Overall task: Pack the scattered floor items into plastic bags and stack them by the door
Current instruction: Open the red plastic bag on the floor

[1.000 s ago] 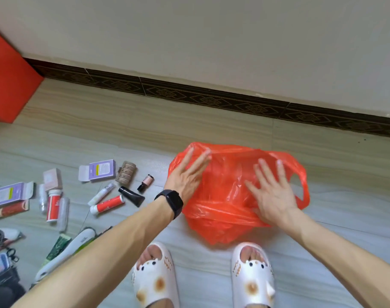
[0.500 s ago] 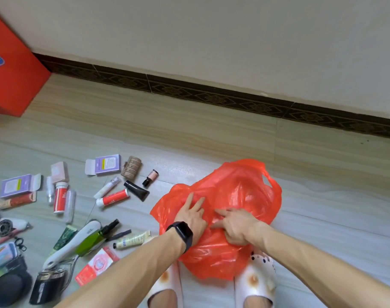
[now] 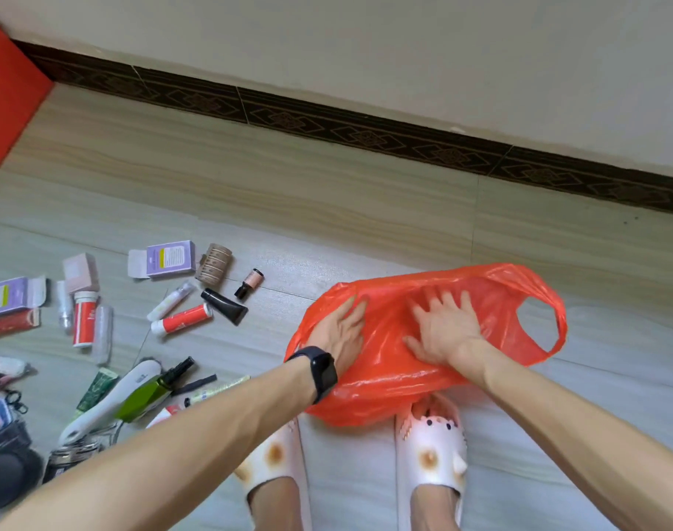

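Tile floor (image 3: 327,208), tubes n boxes (image 3: 170,258) scattered mid-left. Red bag (image 3: 511,300) lower centre: hands bunched together 0.5s ago, now left hand (image 3: 344,331) & right hand (image 3: 446,331) spread flat, apart on it, prob opening it for loading

red box (image 3: 5,97) far left | patterned skirting (image 3: 365,128) (dark) along wall (image 3: 365,40) | white slippers (image 3: 430,457)
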A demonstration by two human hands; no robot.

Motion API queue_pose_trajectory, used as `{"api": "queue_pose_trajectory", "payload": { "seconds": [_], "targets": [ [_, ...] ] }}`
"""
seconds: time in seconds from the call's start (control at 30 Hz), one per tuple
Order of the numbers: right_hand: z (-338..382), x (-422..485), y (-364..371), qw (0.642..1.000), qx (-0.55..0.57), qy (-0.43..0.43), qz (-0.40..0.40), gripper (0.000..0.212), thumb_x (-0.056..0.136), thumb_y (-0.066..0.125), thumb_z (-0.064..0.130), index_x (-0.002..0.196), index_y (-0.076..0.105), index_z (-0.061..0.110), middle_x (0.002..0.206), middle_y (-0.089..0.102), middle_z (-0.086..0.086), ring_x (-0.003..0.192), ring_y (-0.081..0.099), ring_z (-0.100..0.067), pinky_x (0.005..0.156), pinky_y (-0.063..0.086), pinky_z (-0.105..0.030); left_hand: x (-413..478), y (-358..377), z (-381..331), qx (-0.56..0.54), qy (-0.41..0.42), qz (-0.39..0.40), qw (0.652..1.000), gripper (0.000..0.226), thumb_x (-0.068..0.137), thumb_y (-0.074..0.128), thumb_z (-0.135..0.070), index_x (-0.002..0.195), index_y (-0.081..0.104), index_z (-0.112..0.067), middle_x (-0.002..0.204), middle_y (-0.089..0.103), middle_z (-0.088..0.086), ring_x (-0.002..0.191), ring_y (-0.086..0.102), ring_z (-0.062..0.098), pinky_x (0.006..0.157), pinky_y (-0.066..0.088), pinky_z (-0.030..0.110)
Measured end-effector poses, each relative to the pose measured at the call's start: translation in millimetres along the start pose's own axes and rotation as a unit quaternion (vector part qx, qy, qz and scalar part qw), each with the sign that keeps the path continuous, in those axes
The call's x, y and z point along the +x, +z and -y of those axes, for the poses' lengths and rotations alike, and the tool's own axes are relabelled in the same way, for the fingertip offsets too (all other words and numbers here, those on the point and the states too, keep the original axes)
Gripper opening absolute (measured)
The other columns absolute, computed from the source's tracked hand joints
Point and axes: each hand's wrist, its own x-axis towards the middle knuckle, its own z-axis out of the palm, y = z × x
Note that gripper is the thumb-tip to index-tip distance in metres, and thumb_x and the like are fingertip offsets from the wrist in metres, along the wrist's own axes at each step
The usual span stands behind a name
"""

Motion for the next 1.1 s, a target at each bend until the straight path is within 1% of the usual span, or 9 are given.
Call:
{"api": "queue_pose_trajectory", "payload": {
  "seconds": [0.13,0.23,0.37,0.47,0.57,0.63,0.73,0.9,1.1],
  "targets": [
    [9,-25,4,0.996,-0.035,-0.081,-0.002,0.091,0.078,0.05,0.075,0.154,0.018,0.037,0.164,0.003,-0.008,0.15,-0.001,-0.034,0.114,-0.009,-0.062,13,-9,1,0.141,0.038,-0.024,0.989,0.047,0.104,0.031,-0.024,0.147,0.038,-0.008,0.153,0.035,0.017,0.147,0.014,0.039,0.116,-0.002,0.057],
    [-6,-34,29,0.995,-0.068,-0.064,0.043,0.118,0.067,0.066,0.075,0.156,-0.001,0.035,0.163,-0.013,-0.007,0.149,-0.003,-0.036,0.115,-0.007,-0.058,19,3,3,0.161,-0.011,0.041,0.986,0.056,0.104,0.027,-0.03,0.156,0.01,-0.018,0.163,0.0,0.014,0.148,-0.012,0.037,0.104,-0.025,0.062],
    [-35,-36,66,0.968,0.243,-0.053,0.039,0.109,0.082,0.069,0.041,0.146,-0.019,0.049,0.162,-0.004,-0.002,0.15,0.014,-0.031,0.116,0.008,-0.021,18,26,36,0.11,-0.121,0.077,0.983,0.062,0.105,0.021,-0.036,0.155,-0.012,-0.021,0.16,-0.019,0.012,0.147,-0.018,0.035,0.098,-0.028,0.059],
    [-39,-30,70,0.965,0.252,-0.073,0.029,0.104,0.087,0.065,0.028,0.14,-0.018,0.06,0.164,-0.003,-0.006,0.148,0.022,-0.03,0.115,0.023,-0.028,16,27,57,0.098,-0.141,0.075,0.982,0.059,0.106,0.018,-0.033,0.155,-0.011,-0.019,0.161,-0.018,0.01,0.148,-0.016,0.031,0.1,-0.027,0.057],
    [-32,-24,46,0.991,0.076,-0.101,-0.047,0.106,0.082,0.07,0.044,0.153,-0.009,0.041,0.16,-0.026,-0.006,0.151,-0.005,-0.028,0.121,0.013,-0.043,16,8,59,0.068,-0.14,0.019,0.988,0.057,0.104,0.019,-0.032,0.156,0.003,-0.019,0.162,-0.002,0.019,0.149,-0.007,0.036,0.1,-0.028,0.061],
    [-24,-25,23,0.99,0.075,-0.103,-0.054,0.088,0.089,0.061,0.045,0.156,0.005,0.034,0.164,-0.011,-0.007,0.151,-0.002,-0.028,0.122,0.01,-0.046,10,-10,54,0.004,-0.135,-0.04,0.99,0.054,0.099,0.028,-0.031,0.152,0.028,-0.018,0.156,0.026,0.022,0.149,0.008,0.039,0.105,-0.025,0.062],
    [-6,-41,-6,0.978,0.166,-0.11,-0.064,0.061,0.095,0.05,0.04,0.151,0.029,0.032,0.164,0.014,-0.004,0.148,0.022,-0.024,0.119,0.027,-0.039,-12,-34,48,-0.106,-0.115,-0.099,0.983,0.045,0.09,0.045,-0.037,0.129,0.059,-0.021,0.135,0.053,0.014,0.139,0.03,0.035,0.114,-0.011,0.059],
    [7,-97,-52,0.959,0.201,-0.132,-0.152,0.053,0.095,0.048,0.042,0.147,0.037,0.038,0.162,0.021,0.003,0.147,0.023,-0.017,0.118,0.026,-0.032,-83,-65,61,-0.19,-0.177,-0.17,0.951,0.048,0.09,0.045,-0.043,0.135,0.05,-0.028,0.133,0.053,0.005,0.134,0.038,0.027,0.115,0.005,0.054],
    [18,-160,-117,0.953,0.158,-0.146,-0.214,0.057,0.095,0.049,0.045,0.149,0.032,0.04,0.163,0.02,0.002,0.148,0.02,-0.017,0.119,0.021,-0.029,-205,-58,93,-0.259,-0.339,-0.141,0.894,0.059,0.091,0.046,-0.047,0.147,0.033,-0.037,0.151,0.037,0.005,0.137,0.036,0.026,0.114,0.016,0.052]
  ]
}}
